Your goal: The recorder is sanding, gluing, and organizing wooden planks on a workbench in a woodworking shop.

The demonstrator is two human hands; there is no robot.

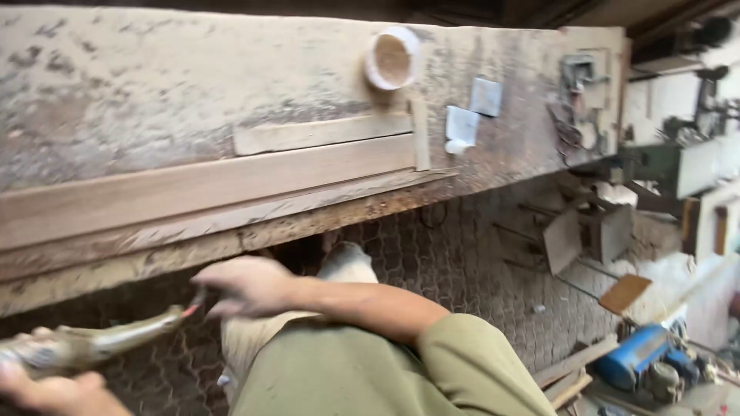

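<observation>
Left hand [54, 389], near left, fingers closed around a worn tool handle [92, 343]. Right hand [247, 286] curled at its tip [193, 308], grip blurred. Long planks [208, 185] flat on table [154, 85], untouched; work apparently not begun.

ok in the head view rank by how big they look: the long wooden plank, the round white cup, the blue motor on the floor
1. long wooden plank
2. blue motor
3. round white cup
The motor and cup look close in size and lie at different distances, so their order is unsure.
</observation>
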